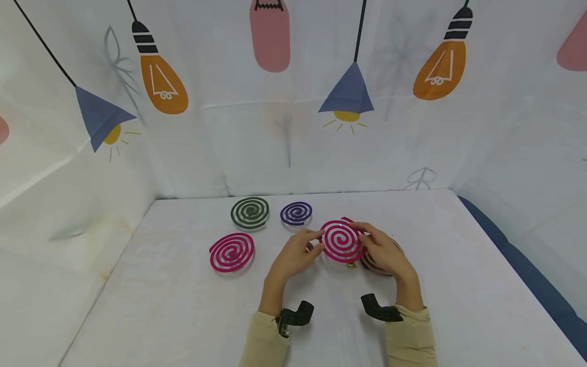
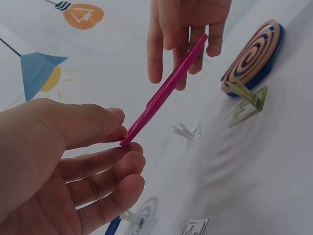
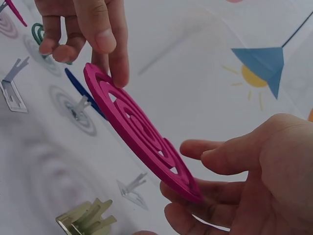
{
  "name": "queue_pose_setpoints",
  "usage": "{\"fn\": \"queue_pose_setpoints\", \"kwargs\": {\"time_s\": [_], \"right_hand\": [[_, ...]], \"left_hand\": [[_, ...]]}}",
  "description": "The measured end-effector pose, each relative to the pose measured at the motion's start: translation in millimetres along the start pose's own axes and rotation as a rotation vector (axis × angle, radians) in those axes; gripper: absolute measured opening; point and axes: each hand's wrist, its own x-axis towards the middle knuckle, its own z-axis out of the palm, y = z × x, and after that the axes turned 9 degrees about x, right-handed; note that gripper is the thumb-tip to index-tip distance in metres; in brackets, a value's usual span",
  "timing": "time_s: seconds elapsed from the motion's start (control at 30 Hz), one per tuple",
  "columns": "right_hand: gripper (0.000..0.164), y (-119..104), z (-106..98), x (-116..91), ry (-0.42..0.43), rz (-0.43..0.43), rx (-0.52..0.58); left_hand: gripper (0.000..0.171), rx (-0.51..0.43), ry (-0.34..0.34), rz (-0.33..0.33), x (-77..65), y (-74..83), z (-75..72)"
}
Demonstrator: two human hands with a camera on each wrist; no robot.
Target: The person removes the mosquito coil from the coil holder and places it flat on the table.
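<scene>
In the head view a pink mosquito coil point(image 1: 341, 240) is held up over the table between both hands. My left hand point(image 1: 295, 255) pinches its left rim with thumb and forefinger; the left wrist view shows the coil point(image 2: 164, 93) edge-on and tilted. At the opposite rim, my right hand point(image 1: 382, 250) has its fingers loosely round the edge, which overlaps them in the right wrist view. Below the coil stands a gold metal coil stand point(image 3: 88, 218). Partly hidden behind the right hand is a brown coil point(image 2: 254, 54) with a blue layer under it.
Another pink coil point(image 1: 232, 252), a green coil point(image 1: 249, 212) and a purple-blue coil point(image 1: 296, 213) are spread over the left and back of the white table point(image 1: 160, 316). Small silver stands point(image 3: 132, 191) are also on it. A printed cloth point(image 1: 220, 148) hangs behind.
</scene>
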Motion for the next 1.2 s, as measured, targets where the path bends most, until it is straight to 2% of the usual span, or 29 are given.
{"fn": "queue_pose_setpoints", "kwargs": {"time_s": [0.13, 0.5, 0.63, 0.77, 0.87, 1.2], "right_hand": [[0.035, 3.9, -1.3, -1.4, 0.029, 0.007, -0.022], [0.037, 7.8, -5.4, 3.5, 0.016, -0.014, 0.026], [0.04, 10.0, -5.7, 1.9, 0.024, -0.018, 0.081], [0.041, 12.0, -4.3, 1.6, 0.013, -0.035, 0.121], [0.042, 12.7, -4.7, 1.5, 0.017, -0.044, 0.104], [0.047, 14.0, -13.8, 1.0, 0.064, 0.015, 0.094]], "left_hand": [[0.039, -0.017, -0.01, -0.009, 1.4, 3.2, 2.9], [0.039, -0.057, -0.005, -0.026, 6.9, 6.5, 6.0], [0.038, -0.085, -0.01, -0.022, 7.8, 5.1, 8.7], [0.038, -0.104, -0.013, -0.046, 7.9, 2.7, 12.1], [0.038, -0.104, -0.023, -0.053, 8.9, 2.7, 14.6], [0.041, -0.088, -0.035, -0.004, 15.1, 11.7, 18.8]]}}
